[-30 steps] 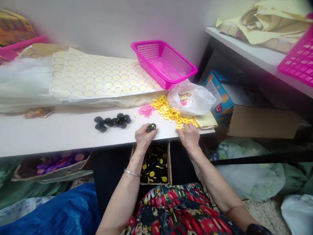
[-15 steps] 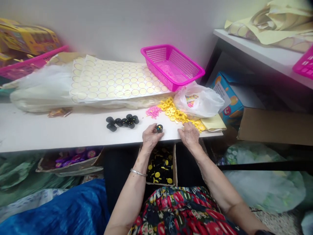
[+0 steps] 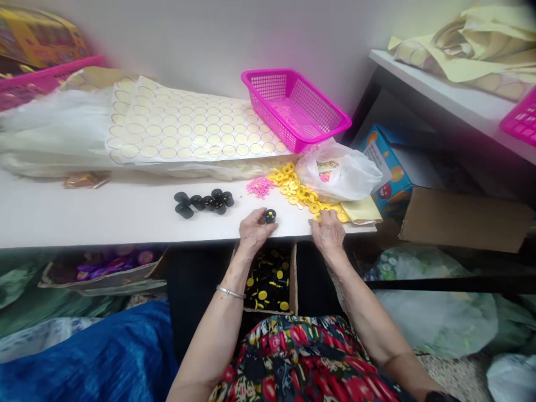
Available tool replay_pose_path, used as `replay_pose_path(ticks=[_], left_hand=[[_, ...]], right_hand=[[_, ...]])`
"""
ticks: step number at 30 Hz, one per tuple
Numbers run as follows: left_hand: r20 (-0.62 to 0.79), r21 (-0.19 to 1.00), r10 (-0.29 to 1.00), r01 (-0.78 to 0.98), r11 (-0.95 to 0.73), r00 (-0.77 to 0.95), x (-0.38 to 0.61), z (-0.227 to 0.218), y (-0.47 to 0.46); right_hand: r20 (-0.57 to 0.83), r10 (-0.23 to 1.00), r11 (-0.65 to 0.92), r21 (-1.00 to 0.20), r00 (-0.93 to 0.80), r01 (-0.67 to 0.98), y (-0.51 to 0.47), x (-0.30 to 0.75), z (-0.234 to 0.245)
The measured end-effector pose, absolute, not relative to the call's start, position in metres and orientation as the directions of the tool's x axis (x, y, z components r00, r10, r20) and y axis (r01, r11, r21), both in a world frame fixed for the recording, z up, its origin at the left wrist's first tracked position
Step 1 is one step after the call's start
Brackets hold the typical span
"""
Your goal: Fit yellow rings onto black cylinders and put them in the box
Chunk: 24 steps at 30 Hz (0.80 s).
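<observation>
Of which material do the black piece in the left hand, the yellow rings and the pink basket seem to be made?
Black piece: probably plastic, with a slight sheen on its smooth side.
Yellow rings: likely plastic, fairly glossy; their colour and shape look uniform.
Pink basket: almost surely moulded plastic, smooth, with mesh walls and rim in one bright colour.

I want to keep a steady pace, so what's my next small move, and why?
Perhaps draw the round yellow plastic ring by your right hand towards the small black cylindrical cup: your left hand holds that cup with coloured bits showing inside, and the brown cardboard box below holds black pieces and yellow discs.
</observation>
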<state>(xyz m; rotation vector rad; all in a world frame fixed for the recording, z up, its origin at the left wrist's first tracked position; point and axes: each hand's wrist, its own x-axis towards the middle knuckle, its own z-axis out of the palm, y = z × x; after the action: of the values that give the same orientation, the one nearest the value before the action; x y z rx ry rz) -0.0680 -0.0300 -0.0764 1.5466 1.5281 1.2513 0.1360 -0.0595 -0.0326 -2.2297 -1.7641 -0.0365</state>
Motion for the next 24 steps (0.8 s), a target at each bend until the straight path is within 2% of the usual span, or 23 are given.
replay_pose_path(ticks=[5, 12, 15, 18, 21, 24], left_hand=[[0.234, 0.922, 0.968, 0.337, -0.192, -0.090, -0.067, -0.075, -0.032], [0.201, 0.935, 0.974, 0.318, -0.159, -0.102, -0.067, -0.074, -0.032], [0.188, 0.934, 0.976, 0.326, -0.144, -0.107, -0.067, -0.074, -0.032], [0.184, 0.946, 0.977, 0.288, -0.148, -0.105, -0.068, -0.073, -0.032], [0.202, 0.967, 0.976, 0.175, -0.185, -0.084, -0.071, -0.071, -0.033], [0.176, 0.984, 0.979, 0.062, -0.170, -0.101, -0.075, -0.069, -0.034]], right_hand=[[0.191, 0.951, -0.221, -0.134, 0.244, 0.966, -0.059, 0.133, -0.035], [0.236, 0.969, -0.060, -0.069, 0.075, 0.996, -0.060, 0.137, -0.042], [0.257, 0.965, 0.097, -0.146, -0.057, 0.985, -0.061, 0.139, -0.044], [0.347, 0.923, 0.286, -0.328, -0.167, 0.900, -0.058, 0.131, -0.039], [0.436, 0.868, 0.449, -0.479, -0.239, 0.754, -0.049, 0.110, -0.028], [0.447, 0.827, 0.541, -0.475, -0.340, 0.694, -0.037, 0.088, -0.017]])
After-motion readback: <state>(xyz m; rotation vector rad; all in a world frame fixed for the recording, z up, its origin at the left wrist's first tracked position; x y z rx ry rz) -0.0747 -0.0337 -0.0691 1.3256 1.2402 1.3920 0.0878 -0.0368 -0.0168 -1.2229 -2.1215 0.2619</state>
